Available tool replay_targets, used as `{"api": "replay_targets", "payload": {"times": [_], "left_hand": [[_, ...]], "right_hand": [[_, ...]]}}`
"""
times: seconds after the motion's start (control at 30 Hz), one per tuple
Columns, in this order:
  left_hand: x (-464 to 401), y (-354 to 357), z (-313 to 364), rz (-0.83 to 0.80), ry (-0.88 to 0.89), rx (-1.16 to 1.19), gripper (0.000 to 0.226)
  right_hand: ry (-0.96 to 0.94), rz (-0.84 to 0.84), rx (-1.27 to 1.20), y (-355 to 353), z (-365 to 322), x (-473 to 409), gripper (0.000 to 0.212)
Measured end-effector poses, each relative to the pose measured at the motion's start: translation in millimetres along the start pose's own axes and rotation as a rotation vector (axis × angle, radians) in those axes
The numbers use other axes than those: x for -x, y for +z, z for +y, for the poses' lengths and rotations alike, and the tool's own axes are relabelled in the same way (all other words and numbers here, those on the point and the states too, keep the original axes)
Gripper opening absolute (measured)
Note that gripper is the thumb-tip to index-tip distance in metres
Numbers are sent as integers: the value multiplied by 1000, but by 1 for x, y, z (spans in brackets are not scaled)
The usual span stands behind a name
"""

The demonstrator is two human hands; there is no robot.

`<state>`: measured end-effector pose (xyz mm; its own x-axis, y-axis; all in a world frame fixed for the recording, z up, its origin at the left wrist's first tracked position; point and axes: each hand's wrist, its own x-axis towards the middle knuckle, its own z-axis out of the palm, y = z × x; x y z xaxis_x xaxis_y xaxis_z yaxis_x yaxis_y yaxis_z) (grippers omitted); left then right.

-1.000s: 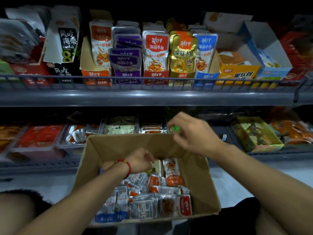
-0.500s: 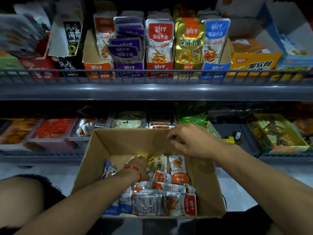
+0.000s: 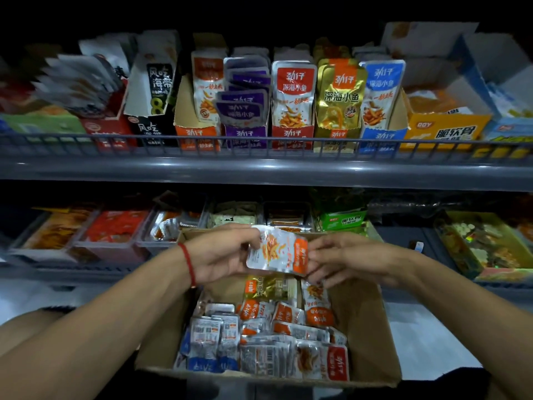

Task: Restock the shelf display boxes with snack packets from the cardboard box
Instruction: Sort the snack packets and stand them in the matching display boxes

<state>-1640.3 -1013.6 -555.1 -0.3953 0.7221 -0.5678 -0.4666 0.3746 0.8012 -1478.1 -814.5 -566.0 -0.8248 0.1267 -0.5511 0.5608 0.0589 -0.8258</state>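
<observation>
While above the cardboard box (image 3: 366, 327), left hand (image 3: 225, 255) and right hand (image 3: 343, 259) both pinch one orange packet (image 3: 278, 252).

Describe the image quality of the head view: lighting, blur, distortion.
Head view: dim overall, with the top and corners falling to black. The upper shelf rail bows, a wide-angle distortion. The left-side packets smear with motion blur, while the orange packet held between the left hand and right hand stays fairly legible, with slight glare on its foil.

Grey upper shelf (image 3: 259, 171), upright display boxes (image 3: 291, 137) along it, lower shelf trays (image 3: 115, 235)
</observation>
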Motion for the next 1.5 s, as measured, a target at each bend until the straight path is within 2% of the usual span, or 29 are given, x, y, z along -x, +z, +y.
{"api": "replay_targets", "payload": {"times": [0.13, 0.2, 0.3, 0.4, 0.53, 0.6, 0.7, 0.77, 0.87, 1.1, 1.27, 1.5], "left_hand": [[22, -6, 17, 15, 100, 58, 32], [29, -9, 23, 16, 137, 33, 28], [35, -17, 35, 26, 218, -42, 12], [39, -29, 48, 130, 374, -69, 13], [49, -51, 68, 359, 570, 81, 11], [47, -65, 73, 520, 663, -3, 12], [41, -81, 74, 673, 739, -197, 17], [40, -83, 74, 694, 766, -262, 18], [40, -83, 74, 730, 754, -282, 19], [41, -86, 77, 693, 627, -106, 25], [48, -90, 77, 621, 625, -34, 26], [57, -95, 77, 614, 632, 2, 24]], "right_hand": [[-175, 147, -256, 11, -11, 9, 18], [-242, 235, -270, 14, -21, 15, 11], [-326, 393, -242, 14, -40, 28, 17], [-423, 522, -230, 17, -79, 40, 18], [-702, 612, 32, 29, -160, 59, 9], [-864, 682, 225, 37, -210, 62, 11], [-961, 798, 435, 39, -281, 37, 10], [-924, 863, 610, 33, -313, 4, 9], [-789, 903, 861, 24, -342, -43, 24], [-489, 766, 1271, 37, -358, -107, 32], [-371, 765, 1343, 45, -359, -131, 39], [-349, 827, 1414, 38, -362, -141, 33]]}}
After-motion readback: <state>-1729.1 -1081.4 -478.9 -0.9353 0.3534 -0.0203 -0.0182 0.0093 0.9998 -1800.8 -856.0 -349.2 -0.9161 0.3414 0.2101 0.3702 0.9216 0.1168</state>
